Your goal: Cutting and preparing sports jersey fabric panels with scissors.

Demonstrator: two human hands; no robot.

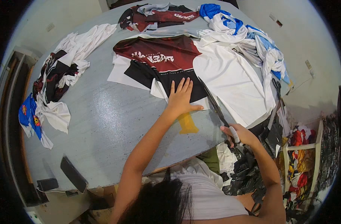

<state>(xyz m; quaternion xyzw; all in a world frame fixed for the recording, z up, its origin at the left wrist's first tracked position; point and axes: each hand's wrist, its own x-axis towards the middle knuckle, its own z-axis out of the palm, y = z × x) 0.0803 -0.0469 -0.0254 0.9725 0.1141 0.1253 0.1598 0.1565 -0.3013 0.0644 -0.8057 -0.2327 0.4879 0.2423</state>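
My left hand (181,98) lies flat with fingers spread on the black lower part of a printed fabric piece (163,63), dark red above and black below. White fabric (230,74) spreads out to the right of the print. In my right hand (240,135) are large scissors (215,106), my fingers wrapped round the handles. The blades point away from me along the edge between the black print and the white fabric. Whether they touch the cloth I cannot tell. A yellow tape strip (188,124) sits on the table just below my left hand.
On the grey table (103,149), fabric is heaped at left (53,82), a red-and-black pile (155,16) at the back, blue-and-white cloth (237,28) at back right. A phone-like dark slab (73,174) stands near the front left edge. Another pair of scissors (277,87) lies by the right edge.
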